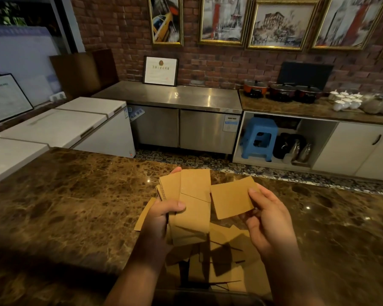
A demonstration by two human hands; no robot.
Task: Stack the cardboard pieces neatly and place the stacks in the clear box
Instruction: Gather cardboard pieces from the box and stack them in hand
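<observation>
We stand in what looks like a restaurant's service kitchen. Its centre is a stainless-steel under-counter fridge (186,127) against the red brick wall (124,29). Left of it sit white chest freezers (80,122); right of it, red lidded cooking pots (281,91) and white porcelain cups (346,100); above it, gold-framed city paintings (221,18).

Loose cardboard pieces (228,261) at 6 o'clock are partly covered by both forearms and cut off by the lower edge. Certificate (160,70) text at 12 o'clock cannot be read.
</observation>
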